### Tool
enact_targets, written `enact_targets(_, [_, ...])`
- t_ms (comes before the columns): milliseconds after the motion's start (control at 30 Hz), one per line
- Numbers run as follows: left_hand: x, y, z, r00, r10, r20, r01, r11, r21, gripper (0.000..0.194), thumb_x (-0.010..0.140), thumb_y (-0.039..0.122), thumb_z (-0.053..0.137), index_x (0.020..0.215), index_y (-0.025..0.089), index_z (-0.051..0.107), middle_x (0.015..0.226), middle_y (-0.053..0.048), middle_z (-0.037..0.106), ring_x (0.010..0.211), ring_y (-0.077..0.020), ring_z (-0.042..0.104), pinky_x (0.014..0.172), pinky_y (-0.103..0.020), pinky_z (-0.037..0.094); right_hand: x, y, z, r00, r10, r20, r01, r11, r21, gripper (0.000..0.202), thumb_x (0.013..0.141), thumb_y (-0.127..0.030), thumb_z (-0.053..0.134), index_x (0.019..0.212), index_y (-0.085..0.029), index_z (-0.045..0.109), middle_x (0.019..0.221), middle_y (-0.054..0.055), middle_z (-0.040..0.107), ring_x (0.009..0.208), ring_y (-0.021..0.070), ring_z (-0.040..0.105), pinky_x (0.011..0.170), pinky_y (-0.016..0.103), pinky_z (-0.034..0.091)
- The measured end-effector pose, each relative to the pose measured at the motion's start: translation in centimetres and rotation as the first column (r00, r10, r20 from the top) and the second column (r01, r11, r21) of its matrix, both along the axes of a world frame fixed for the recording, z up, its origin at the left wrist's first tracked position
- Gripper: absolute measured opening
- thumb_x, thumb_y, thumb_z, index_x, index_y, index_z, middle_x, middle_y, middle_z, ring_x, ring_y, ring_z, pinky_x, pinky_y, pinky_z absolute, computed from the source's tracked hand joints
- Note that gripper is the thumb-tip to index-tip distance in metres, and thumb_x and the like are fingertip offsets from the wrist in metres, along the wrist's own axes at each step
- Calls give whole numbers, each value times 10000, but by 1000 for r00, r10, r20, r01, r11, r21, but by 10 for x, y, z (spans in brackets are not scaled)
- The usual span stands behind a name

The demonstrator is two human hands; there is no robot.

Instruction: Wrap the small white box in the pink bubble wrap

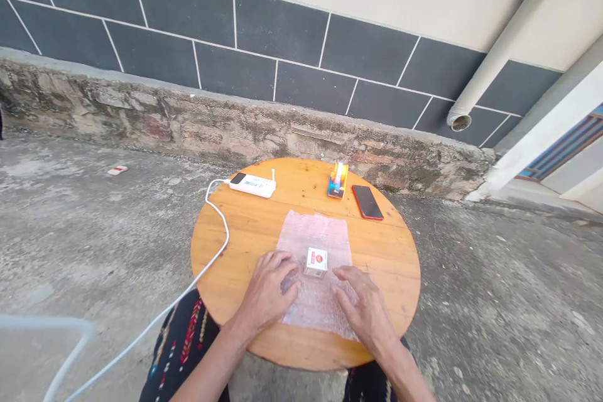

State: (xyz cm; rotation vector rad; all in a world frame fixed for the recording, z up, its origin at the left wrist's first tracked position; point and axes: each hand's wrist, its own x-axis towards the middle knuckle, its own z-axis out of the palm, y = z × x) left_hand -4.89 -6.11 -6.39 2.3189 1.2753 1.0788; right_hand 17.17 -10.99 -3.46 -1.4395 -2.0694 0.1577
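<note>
L hand (268, 286), fingers curved wide, held nothing just beside the small white box (316, 262), which sat on the plastic sheet (313, 229) on the table (219, 276); R hand (365, 303) ditto. Step looked like hand positioning; next move prob. called for light, even contact.

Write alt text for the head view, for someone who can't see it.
A person's left hand and right hand, both open, flank a small white box on a pinkish sheet. The sheet lies on a round wooden table; beyond it are a corded white device, tape dispenser and phone.
</note>
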Motion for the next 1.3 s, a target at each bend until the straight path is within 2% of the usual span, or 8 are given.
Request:
enact_targets(200, [-6, 5, -4, 979, 47, 199, -36, 998, -55, 213, 794, 135, 501, 948, 189, 638, 1054, -69, 608, 1035, -214, 541, 914, -382, 453, -9, -53, -4, 992, 50, 116, -43, 997, -68, 194, 805, -154, 573, 980, -227, 614, 1085, 73, 585, 936, 254, 547, 803, 401, 443])
enact_targets(400, [-9, 3, 0, 962, 82, 259, -69, 996, -57, 175, 805, 169, 495, 903, 183, 639, 1024, -72, 618, 1011, -218, 556, 903, -393, 458, -21, -49, -14, 980, 9, 197, -31, 994, 106, 219, 849, -58, 439, 883, -193, 608, 1033, 76, 608, 888, 243, 530, 797, 424, 383])
enact_targets(500, [-12, -10, 12, 982, 35, 186, -31, 999, -24, 181, 787, 203, 540, 940, 190, 635, 1080, -83, 598, 1056, -240, 534, 921, -418, 453, -22, -44, -11, 989, -7, 150, -14, 990, 138, 219, 857, -48, 423, 858, -185, 594, 1006, 71, 615, 868, 232, 534, 789, 414, 377])
enact_targets(667, [-10, -37, 35, 991, -90, -96, 96, 993, 66, 443, 696, 252, 675, 1130, 233, 586, 1329, -81, 462, 1261, -306, 363, 1055, -501, 334, -18, -38, 1, 999, -31, 40, 27, 995, 91, 176, 862, -92, 436, 849, -195, 578, 1050, 66, 599, 904, 241, 532, 796, 416, 374])
enact_targets(800, [5, -38, 37, 977, -78, -200, 100, 990, 104, 406, 719, 160, 636, 1115, 230, 588, 1314, -75, 481, 1265, -300, 358, 1070, -521, 309, -14, -35, 4, 999, -40, -34, 41, 999, 36, 159, 869, -132, 437, 846, -215, 572, 1072, 60, 598, 940, 240, 545, 829, 417, 385])
enact_targets(900, [15, -33, 33, 985, -52, -164, 79, 983, 164, 281, 744, 43, 538, 953, 208, 627, 1238, -59, 536, 1241, -268, 389, 1063, -491, 326, -9, -34, 11, 996, -22, -81, 21, 1000, -18, 142, 883, -174, 452, 851, -223, 581, 1091, 59, 598, 971, 238, 553, 840, 402, 406])
enact_targets(1100, [18, -32, 24, 997, -54, -59, 65, 976, 206, 192, 760, 15, 509, 801, 180, 598, 1183, -63, 562, 1205, -266, 419, 1021, -484, 364, 12, -1, 35, 976, 0, -216, -14, 998, -64, 146, 907, -277, 494, 985, -228, 607, 1119, 65, 606, 1048, 223, 566, 910, 376, 425])
enact_targets(1300, [16, -36, 15, 998, -57, -24, 61, 981, 184, 234, 752, -8, 490, 828, 191, 585, 1208, -66, 541, 1198, -270, 421, 999, -496, 374, 0, 50, 28, 990, 142, -14, -143, 984, -108, 490, 774, -173, 617, 1251, -189, 507, 1267, 97, 548, 1171, 244, 500, 979, 397, 402])
